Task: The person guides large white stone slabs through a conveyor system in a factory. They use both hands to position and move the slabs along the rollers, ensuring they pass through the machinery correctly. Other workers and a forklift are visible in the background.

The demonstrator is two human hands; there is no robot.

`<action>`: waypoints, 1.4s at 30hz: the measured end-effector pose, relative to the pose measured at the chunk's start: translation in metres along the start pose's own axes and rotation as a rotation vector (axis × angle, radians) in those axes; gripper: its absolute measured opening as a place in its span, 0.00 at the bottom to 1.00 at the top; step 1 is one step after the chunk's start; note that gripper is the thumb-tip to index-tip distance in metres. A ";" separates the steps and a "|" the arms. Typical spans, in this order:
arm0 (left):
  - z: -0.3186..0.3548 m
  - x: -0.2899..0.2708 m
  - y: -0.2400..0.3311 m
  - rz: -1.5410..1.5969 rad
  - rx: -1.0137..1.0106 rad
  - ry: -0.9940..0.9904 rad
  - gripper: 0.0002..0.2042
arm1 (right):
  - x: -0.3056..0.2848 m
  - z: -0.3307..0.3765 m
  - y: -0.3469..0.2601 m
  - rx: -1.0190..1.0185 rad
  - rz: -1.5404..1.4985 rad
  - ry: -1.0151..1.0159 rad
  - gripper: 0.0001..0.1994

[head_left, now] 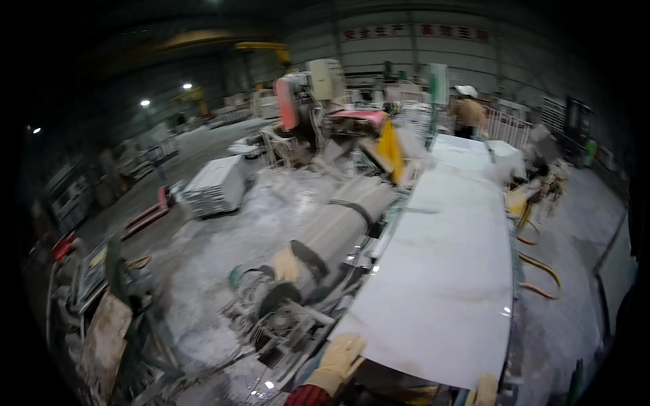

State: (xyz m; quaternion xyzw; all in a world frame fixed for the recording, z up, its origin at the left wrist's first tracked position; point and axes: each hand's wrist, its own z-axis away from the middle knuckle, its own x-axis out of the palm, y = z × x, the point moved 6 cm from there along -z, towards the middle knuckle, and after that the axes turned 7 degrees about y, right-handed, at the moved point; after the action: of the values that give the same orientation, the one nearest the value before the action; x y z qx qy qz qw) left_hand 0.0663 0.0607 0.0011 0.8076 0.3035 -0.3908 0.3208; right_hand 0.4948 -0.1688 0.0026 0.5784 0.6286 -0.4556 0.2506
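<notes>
A long white slab point(450, 271) stretches away from me along a machine bed. My left hand point(338, 362), in a pale yellow rubber glove below a red-and-black checked cuff, is at its near left corner. The fingers look stretched out there, with the thumb apart; motion blur softens the contact. At the near right corner, the matching glove of my right hand point(484, 391) touches or nearly touches the slab's edge. Most of that hand is cut off by the picture's lower rim, so its grip is hidden.
Left of the slab lies a ribbed grey roller point(352, 216) with a motor point(261, 287). A stack of slabs point(215, 186) and a red pallet jack point(147, 215) stand farther left. Yellow hoses point(542, 274) hang at the right. Another person point(467, 111) stands beyond the far end.
</notes>
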 end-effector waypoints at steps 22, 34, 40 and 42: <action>0.006 -0.013 0.000 0.063 -0.028 -0.006 0.28 | -0.007 0.006 -0.014 -0.327 0.081 0.149 0.23; 0.008 -0.020 0.004 0.050 0.004 0.056 0.28 | -0.024 0.005 -0.029 -0.017 0.158 -0.127 0.25; 0.002 -0.021 0.014 0.041 0.074 0.036 0.31 | -0.020 -0.002 -0.015 0.043 -0.095 0.162 0.19; 0.001 -0.022 0.017 0.030 0.077 0.015 0.32 | -0.028 0.000 -0.021 0.030 -0.094 0.189 0.18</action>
State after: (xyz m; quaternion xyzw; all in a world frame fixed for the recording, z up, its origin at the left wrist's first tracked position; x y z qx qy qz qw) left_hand 0.0670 0.0442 0.0231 0.8267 0.2783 -0.3913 0.2931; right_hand 0.4809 -0.1806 0.0321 0.5923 0.6690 -0.4196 0.1596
